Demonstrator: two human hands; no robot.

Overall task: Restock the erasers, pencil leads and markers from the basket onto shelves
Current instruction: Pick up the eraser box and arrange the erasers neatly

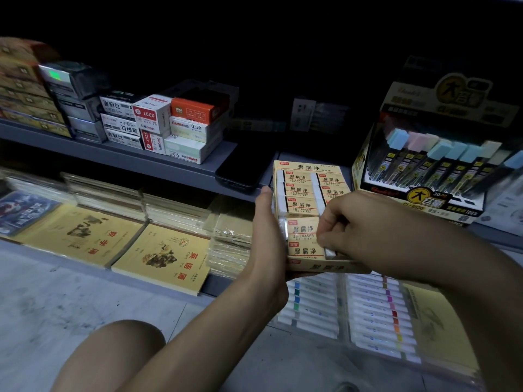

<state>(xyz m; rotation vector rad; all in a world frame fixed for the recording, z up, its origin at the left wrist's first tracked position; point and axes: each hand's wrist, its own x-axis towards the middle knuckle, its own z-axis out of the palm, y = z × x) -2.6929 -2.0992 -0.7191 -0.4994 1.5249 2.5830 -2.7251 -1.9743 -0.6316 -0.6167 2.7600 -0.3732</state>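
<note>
A yellow open box of 2B erasers is held at the front edge of the grey shelf. My left hand grips the box along its left side and underneath. My right hand pinches one wrapped eraser near the box's front rows. To the right stands a display box of pencil leads with pastel caps. Sets of markers in clear cases lie below my hands. The basket is not in view.
Small stacked boxes fill the shelf's left part, and a dark phone lies beside the eraser box. Yellow exercise books are stacked on the lower level. My knee shows at the bottom, over a grey floor.
</note>
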